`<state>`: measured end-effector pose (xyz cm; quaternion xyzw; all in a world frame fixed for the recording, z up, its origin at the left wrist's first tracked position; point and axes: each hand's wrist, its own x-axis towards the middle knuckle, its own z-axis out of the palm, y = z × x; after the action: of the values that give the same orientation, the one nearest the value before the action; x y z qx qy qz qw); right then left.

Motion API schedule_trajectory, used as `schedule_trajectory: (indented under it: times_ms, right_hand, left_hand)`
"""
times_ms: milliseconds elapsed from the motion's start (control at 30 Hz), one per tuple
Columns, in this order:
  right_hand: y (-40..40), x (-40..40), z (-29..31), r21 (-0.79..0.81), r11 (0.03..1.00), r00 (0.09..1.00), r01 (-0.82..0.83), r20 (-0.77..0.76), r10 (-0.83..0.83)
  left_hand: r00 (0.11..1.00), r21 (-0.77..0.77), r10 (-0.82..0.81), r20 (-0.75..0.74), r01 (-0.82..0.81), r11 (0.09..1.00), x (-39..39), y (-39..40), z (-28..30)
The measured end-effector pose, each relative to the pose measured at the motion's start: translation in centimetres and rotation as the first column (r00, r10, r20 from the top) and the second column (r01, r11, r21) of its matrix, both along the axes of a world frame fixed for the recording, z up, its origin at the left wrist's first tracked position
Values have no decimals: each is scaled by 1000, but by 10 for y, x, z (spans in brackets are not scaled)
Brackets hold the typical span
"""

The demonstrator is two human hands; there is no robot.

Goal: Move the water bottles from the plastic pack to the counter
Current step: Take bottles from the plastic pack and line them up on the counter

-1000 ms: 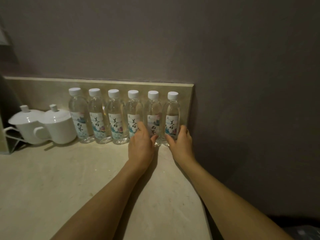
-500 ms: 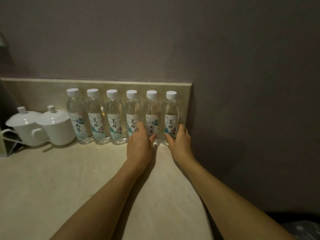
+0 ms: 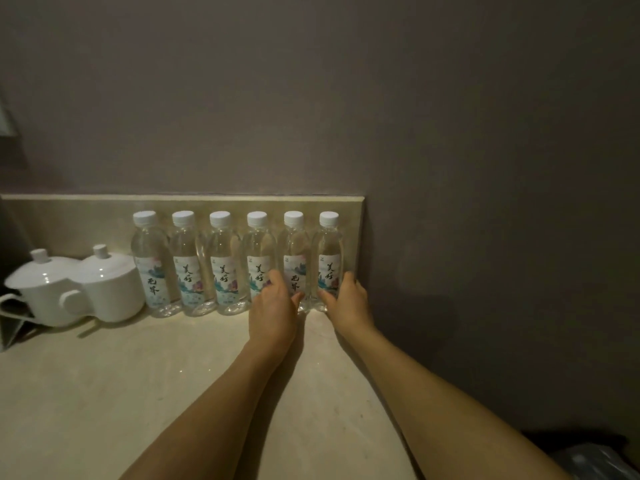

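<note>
Several clear water bottles with white caps stand upright in a row on the beige counter, against its low backsplash. My left hand curls round the lower part of the second bottle from the right. The rightmost bottle has my right hand wrapped round its base, thumb in front and fingers behind. The four other bottles stand untouched to the left. A bit of crinkled plastic shows at the bottom right corner, below the counter.
Two white lidded cups stand at the left end of the row, touching the leftmost bottle. The grey wall rises just right of the last bottle. The counter's right edge runs under my right forearm.
Both hands stay on the same two bottles. The view has shifted slightly; the bottles have not visibly moved.
</note>
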<state>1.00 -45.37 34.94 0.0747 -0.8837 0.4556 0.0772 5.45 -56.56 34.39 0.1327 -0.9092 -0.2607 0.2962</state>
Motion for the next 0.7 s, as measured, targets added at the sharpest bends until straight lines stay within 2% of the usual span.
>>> schedule_trajectory:
  times_ms: [100,300,467,700]
  right_hand:
    - [4,5,4,-32,999,999,-20,37,22]
    - [18,24,6,-111,992,999,-52,0,52]
    - [51,38,12,-136,991,988,16,-150,-37]
    - [134,52,23,-218,971,939,97,-304,-162]
  left_hand:
    - [1000,19,-5,3,5,1000,4,-1,0]
    - [998,53,-55,-35,57,997,14,7,7]
    - [976,65,-177,-130,186,980,19,41,21]
    - [940,124,-299,-163,321,939,32,122,37]
